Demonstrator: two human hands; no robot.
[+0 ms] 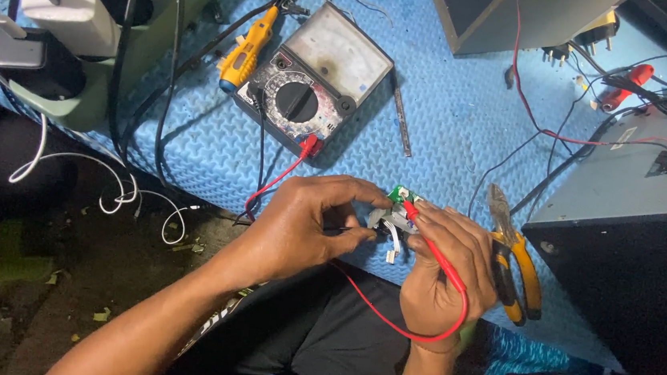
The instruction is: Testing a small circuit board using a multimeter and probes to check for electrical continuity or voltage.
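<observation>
My left hand point(306, 221) pinches a thin black test probe and steadies a small part with a green circuit board point(399, 195) and short white wires. Over the same part, my right hand point(442, 273) grips the red test probe point(433, 244), with the tip touching the green board. The red lead loops below my right wrist and runs back up to the analog multimeter point(316, 69), which lies on the blue foam mat point(452, 117) above my hands.
A yellow tester screwdriver point(248, 47) lies left of the meter. Yellow-handled pliers point(514, 260) rest just right of my right hand. A grey metal box point(631, 189) sits at right, a green power strip point(133, 41) with plugs at upper left.
</observation>
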